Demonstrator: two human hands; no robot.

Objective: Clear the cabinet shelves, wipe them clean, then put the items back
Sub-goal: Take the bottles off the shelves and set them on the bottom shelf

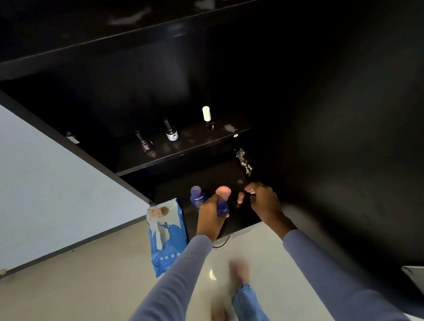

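Head view, sole entry.

Items, lower shelf (234,214): purple bottle (196,197), upright at the left; pink sponge (223,192), egg-shaped, just beside it; small orange-capped tube (241,197), upright to the right. Left hand (211,214) is closed around a dark blue object (222,208), kind not legible, held just in front of the sponge. Right hand (262,198) is loosely curled and holds nothing, near the tube but apart from it.

Items, upper shelf (181,147): three nail-polish bottles, dark one (146,143), labelled one (172,133), white-capped one (208,118), all upright and spaced apart.

Handling, judged: polish bottles likely glass, light, breakable, top-heavy; take by the body, not the cap. Sponge soft and very light; a gentle pinch serves. Tube narrow and easily toppled; take from above.

Surface: glossy black shelves, smeared pale patches showing, probably slick under small bases.

Room: cabinet interior dark, door hinge (243,161) at the right; pale floor below with a blue wipes pack (165,236) standing against the cabinet.
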